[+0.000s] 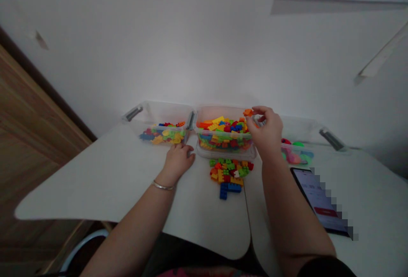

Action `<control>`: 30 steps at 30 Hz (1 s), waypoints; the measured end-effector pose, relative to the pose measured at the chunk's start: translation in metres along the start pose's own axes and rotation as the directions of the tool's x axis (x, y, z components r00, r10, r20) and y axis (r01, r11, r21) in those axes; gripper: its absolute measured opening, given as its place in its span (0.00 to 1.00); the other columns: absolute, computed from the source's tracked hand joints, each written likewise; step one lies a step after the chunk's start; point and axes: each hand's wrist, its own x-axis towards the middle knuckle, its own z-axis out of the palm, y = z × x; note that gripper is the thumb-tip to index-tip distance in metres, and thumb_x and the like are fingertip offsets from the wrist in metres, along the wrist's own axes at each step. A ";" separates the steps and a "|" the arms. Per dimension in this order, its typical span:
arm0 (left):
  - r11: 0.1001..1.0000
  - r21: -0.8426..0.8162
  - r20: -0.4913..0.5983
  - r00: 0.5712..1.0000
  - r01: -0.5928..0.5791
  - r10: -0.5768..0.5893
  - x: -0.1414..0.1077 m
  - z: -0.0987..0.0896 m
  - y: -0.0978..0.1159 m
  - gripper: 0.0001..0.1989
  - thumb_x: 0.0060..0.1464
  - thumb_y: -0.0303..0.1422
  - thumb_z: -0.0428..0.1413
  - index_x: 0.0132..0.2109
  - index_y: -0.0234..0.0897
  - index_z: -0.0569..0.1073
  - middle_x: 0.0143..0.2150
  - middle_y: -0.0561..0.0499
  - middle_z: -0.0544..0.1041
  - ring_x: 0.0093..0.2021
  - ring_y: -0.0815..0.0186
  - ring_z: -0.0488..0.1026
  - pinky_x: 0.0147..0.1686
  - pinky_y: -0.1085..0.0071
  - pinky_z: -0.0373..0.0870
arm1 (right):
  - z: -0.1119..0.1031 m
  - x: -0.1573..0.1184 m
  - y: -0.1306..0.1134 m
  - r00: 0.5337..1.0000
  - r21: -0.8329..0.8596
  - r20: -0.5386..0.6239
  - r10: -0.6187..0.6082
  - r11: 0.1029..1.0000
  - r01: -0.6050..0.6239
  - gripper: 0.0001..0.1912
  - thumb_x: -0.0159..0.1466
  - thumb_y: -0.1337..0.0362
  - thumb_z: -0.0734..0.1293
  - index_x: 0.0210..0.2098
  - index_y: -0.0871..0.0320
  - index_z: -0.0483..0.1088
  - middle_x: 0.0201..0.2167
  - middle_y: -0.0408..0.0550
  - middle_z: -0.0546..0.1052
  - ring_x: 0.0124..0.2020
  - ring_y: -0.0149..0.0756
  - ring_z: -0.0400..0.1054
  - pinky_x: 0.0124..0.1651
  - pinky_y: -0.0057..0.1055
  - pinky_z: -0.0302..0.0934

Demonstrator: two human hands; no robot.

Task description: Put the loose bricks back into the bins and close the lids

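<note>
Apparently stood partway, with heaped middle bin (219, 111) and loose bricks (227, 171) on counter (204, 221).

Pinched orange brick (248, 112) in fingers of right hand (268, 129); rested left hand (177, 159) loosely parted, seemingly empty.

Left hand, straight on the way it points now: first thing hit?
Likely the leftmost clear rectangular plastic bin, near its front right corner, just beyond the left hand. Depth is unclear; they may already touch.
</note>
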 end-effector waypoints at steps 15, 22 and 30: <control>1.000 0.003 0.012 1.000 0.002 -0.002 0.000 -0.002 0.001 0.18 0.59 0.39 0.52 0.52 0.39 0.79 0.51 0.43 0.78 0.55 0.52 0.70 0.58 0.59 0.66 | 0.006 -0.005 0.002 0.990 -0.171 0.078 0.116 0.980 -0.102 0.15 0.63 0.54 0.64 0.42 0.55 0.76 0.39 0.52 0.80 0.42 0.47 0.69 0.52 0.45 0.54; 1.000 -0.001 0.000 1.000 0.011 -0.011 -0.001 -0.002 0.002 0.18 0.59 0.39 0.52 0.51 0.39 0.79 0.51 0.42 0.78 0.55 0.51 0.70 0.57 0.58 0.67 | -0.006 0.000 -0.003 0.998 -0.124 0.058 0.026 0.992 -0.019 0.16 0.62 0.56 0.64 0.45 0.55 0.75 0.39 0.53 0.79 0.44 0.47 0.69 0.51 0.45 0.58; 1.000 -0.001 0.016 1.000 0.001 -0.001 0.000 -0.001 0.000 0.19 0.59 0.39 0.52 0.52 0.39 0.79 0.51 0.42 0.78 0.55 0.52 0.70 0.57 0.58 0.67 | -0.033 -0.001 -0.036 0.810 0.155 0.547 -0.212 0.976 0.151 0.10 0.61 0.64 0.68 0.41 0.56 0.77 0.38 0.48 0.81 0.35 0.35 0.72 0.40 0.33 0.64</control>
